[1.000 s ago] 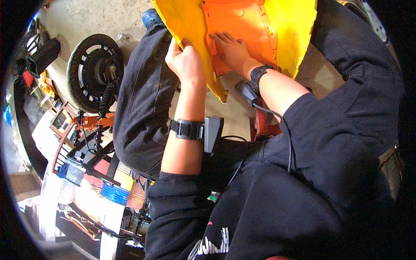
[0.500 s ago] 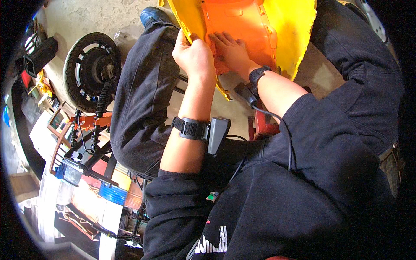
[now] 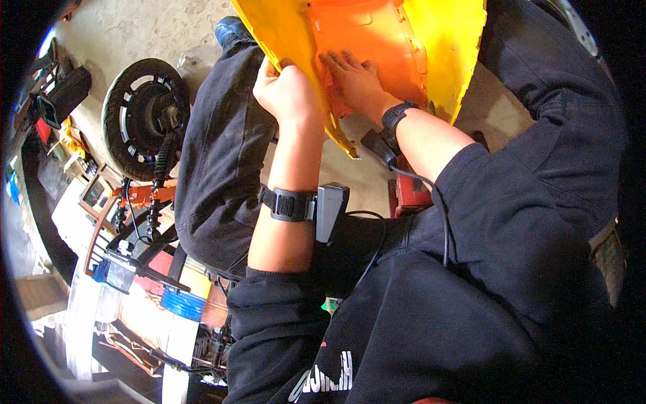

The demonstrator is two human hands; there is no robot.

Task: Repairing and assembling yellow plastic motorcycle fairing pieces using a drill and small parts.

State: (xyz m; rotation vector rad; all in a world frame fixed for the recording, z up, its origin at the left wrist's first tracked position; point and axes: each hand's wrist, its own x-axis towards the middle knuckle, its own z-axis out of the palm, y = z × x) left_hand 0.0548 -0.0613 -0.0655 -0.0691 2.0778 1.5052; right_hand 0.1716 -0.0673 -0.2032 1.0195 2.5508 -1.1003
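A curved yellow plastic body panel [image 3: 457, 57] spreads between my knees, its far end cut off by the top of the view. An orange plastic panel [image 3: 367, 34] lies in its middle, with small tabs along its right edge. My left hand [image 3: 289, 94] is closed on the yellow panel's left edge, thumb uppermost. Spread out with the fingers apart, my right hand [image 3: 356, 81] rests flat on the orange panel. Each wrist carries a black strap, and a grey box [image 3: 332, 212] is fixed to the left one.
To the left stands a spoked black wheel [image 3: 145, 118] with a shock absorber and an orange frame part [image 3: 141, 195]. Beyond it are a blue drum [image 3: 183, 304] and assorted clutter. A red object [image 3: 412, 192] sits below my right wrist. A cable [image 3: 437, 202] hangs from that wrist.
My left hand has moved a little to the left, and the panel's left edge has gone outward with it. My right hand stays pressed on the orange panel.
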